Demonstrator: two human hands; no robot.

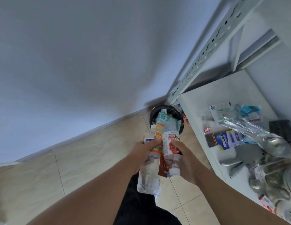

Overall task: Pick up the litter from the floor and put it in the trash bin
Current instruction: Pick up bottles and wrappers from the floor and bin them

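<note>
Both hands are carrying litter toward the black trash bin (166,118) ahead: the left hand (145,151) is gripping the clear bottle (148,174), while the right hand (182,157) is clasping the red-labelled bottle (170,143), saving trips

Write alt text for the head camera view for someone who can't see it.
Two bare hands hold a bundle of litter in front of a black round trash bin on the tiled floor: the left hand grips a clear crumpled plastic bottle, the right hand a white-labelled plastic bottle. A white metal shelf cluttered with packets stands to the right.
</note>
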